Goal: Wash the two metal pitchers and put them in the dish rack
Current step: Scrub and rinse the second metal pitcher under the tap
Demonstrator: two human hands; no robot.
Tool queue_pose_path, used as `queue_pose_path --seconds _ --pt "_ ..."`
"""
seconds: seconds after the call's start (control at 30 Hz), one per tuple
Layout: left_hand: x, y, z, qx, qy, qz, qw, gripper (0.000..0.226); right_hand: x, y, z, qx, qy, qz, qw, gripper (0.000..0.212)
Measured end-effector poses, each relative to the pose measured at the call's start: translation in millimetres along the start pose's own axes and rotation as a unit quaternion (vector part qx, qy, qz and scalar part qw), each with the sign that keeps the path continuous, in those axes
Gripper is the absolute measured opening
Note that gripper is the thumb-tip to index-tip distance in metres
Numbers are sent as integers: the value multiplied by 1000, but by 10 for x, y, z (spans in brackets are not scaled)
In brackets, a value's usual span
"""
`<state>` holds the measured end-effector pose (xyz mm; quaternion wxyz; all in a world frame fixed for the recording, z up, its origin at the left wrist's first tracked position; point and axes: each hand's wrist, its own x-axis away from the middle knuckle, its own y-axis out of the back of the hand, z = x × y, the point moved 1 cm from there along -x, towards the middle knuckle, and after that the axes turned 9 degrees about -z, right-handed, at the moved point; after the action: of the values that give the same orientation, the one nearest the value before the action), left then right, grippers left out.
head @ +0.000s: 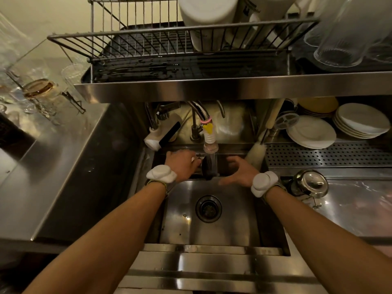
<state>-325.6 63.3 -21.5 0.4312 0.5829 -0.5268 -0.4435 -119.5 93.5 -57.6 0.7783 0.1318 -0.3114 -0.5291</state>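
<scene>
A metal pitcher (209,167) sits under the tap nozzle (210,143) at the back of the sink (233,219), its dark opening facing me while water runs into it. My left hand (182,164) grips its left side. Just right of the pitcher, my right hand (239,170) hovers with curved fingers spread apart and nothing in it. The second metal pitcher (310,184) stands on the steel counter right of the sink. The wire dish rack (148,42) sits on the shelf above the sink, its left part bare.
White containers (207,15) and clear glasses (343,39) fill the rack's right side. Stacked white plates (311,132) and a bottle brush (256,150) lie behind the sink at right. A sink drain (208,208) is below my hands. Glassware (40,92) stands at far left.
</scene>
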Motion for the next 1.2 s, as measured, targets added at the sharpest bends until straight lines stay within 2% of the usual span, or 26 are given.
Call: queue_pose_path --seconds 0.17,0.27,0.6,0.77,0.87,0.93,1.0,1.1,1.2 --pt "3 101 -1 -127 -117 -22 985 29 38 17 5 -5 -18 6 1000 95" --pt "13 182 -53 -162 -158 -31 974 31 27 44 18 -2 -23 1 1000 94" --pt "39 298 -168 -257 -244 -33 934 23 66 43 33 22 -12 13 1000 85" --pt "53 288 -198 -270 -255 -29 928 23 68 66 58 17 -7 13 1000 83" --pt "70 280 -206 -206 -197 -19 958 25 65 72 51 12 -7 14 1000 83" --pt "41 232 -156 -115 -107 -10 988 25 68 66 38 10 -8 14 1000 86" --pt "20 148 -70 16 12 2 1000 26 73 45 14 3 -6 16 1000 91" --pt "25 -30 -7 234 159 44 958 28 68 12 -6 -35 8 14 999 104" --pt "55 -139 -41 377 219 58 898 26 36 -14 55 -70 31 5 997 114"
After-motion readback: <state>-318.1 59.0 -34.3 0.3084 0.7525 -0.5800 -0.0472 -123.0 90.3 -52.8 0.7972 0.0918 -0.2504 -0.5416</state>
